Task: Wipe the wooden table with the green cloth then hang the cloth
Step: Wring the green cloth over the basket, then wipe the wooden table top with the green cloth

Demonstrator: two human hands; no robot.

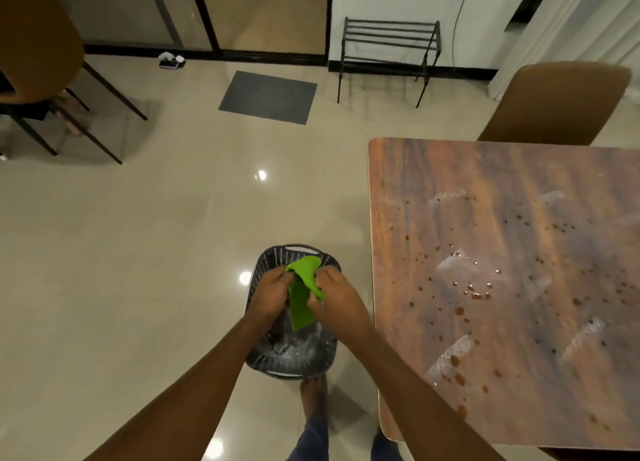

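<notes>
Hands: your left hand (268, 296) and right hand (337, 303) both clamp the cloth (302, 296) over the basket (294, 353) | cloth hangs lengthwise | desk (502, 270) lies right, right hand nearer

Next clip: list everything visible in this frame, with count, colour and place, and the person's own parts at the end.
wooden table: 1, brown, right; spotted with droplets
green cloth: 1, green, held over the basin
basin: 1, dark slotted, floor at centre, water inside
chairs: 2, tan, one far left, one behind the table
metal rack: 1, black, by the back wall
floor mat: 1, grey, before the glass doors
small items: unclear, floor by the doors
left hand: gripping cloth
right hand: gripping cloth
bare foot: 1, below the basin
</notes>
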